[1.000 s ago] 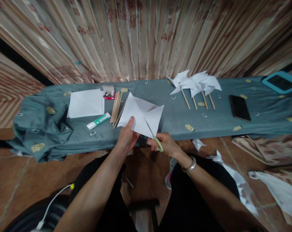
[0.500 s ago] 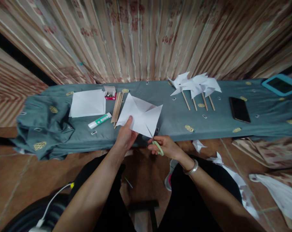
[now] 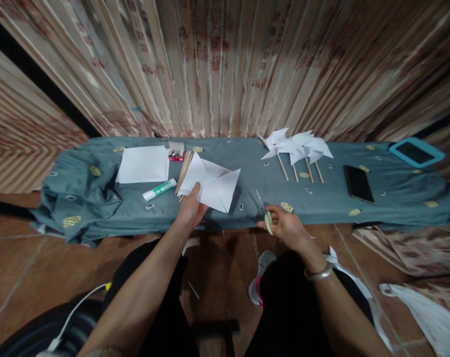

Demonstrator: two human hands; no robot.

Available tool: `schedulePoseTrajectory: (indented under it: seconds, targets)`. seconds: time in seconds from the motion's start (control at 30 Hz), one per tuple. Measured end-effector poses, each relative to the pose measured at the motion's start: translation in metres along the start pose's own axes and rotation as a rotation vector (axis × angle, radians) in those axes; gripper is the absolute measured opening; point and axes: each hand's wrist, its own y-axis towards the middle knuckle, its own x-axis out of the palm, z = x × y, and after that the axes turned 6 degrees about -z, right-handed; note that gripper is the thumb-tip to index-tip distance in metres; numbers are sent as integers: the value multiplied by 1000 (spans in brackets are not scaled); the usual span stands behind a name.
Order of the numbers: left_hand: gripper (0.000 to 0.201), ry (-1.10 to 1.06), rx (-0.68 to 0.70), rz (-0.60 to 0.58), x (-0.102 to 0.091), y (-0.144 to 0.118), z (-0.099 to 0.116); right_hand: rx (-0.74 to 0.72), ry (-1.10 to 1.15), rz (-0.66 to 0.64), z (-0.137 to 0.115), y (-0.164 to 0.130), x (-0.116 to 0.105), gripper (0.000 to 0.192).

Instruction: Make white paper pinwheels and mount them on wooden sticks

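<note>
My left hand (image 3: pixel 194 206) grips a white sheet of paper (image 3: pixel 213 186) by its near left corner, thumb on top. Cuts run inward from the sheet's corners, and some of its flaps lift. To the right, apart from the paper, my right hand (image 3: pixel 286 225) holds scissors (image 3: pixel 268 222) by their pale green handles, blades pointing up and left over the cloth. Partly under the held sheet lie several wooden sticks (image 3: pixel 184 168). A glue stick (image 3: pixel 160 189) rests left of my left hand.
A stack of white paper (image 3: pixel 143 164) and a small red box of metal pins (image 3: pixel 176 151) stand at left on the cloth-covered table (image 3: pixel 247 148). Several paper pinwheels (image 3: pixel 299 146), a black phone (image 3: pixel 358 183) and a blue-framed tablet (image 3: pixel 417 151) lie at right. Paper scraps (image 3: pixel 353 282) litter the floor.
The scissors have come away from the paper, and my right hand has carried them to the right. My left hand still holds the sheet, with one more cut now visible near its lower corner.
</note>
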Motion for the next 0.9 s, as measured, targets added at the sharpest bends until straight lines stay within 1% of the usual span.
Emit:
schedulePoseTrajectory:
  seconds: [0.07,0.1,0.17,0.23,0.33,0.43,0.5,0.57,0.67,0.73,0.9]
  targets:
    - [25,1,-17,-2,1,2,-4,87,-192,119,2,5,-7,45]
    - [23,2,-31,-4,2,3,-7,124,-269,152,1,8,-10,46]
    - [19,9,-55,-19,5,5,-13,174,-364,174,-3,17,-16,45]
    - [15,25,-79,-48,9,5,-17,190,-408,188,-9,28,-22,43]
    - [13,53,-116,-132,16,6,-21,191,-445,204,-16,45,-28,43]
    - [15,76,-123,-188,19,8,-24,206,-480,192,-19,62,-29,37]
    - [14,92,-122,-179,18,11,-26,224,-506,174,-20,71,-30,33]
    - [13,110,-131,-162,16,15,-28,235,-542,149,-19,79,-32,32]
    - [16,123,-143,-170,11,19,-32,206,-615,103,-16,90,-37,35]
    - [20,146,-148,-197,7,22,-33,169,-646,83,-14,96,-40,37]
    - [26,210,-117,-243,-2,22,-34,97,-673,65,-12,100,-42,35]
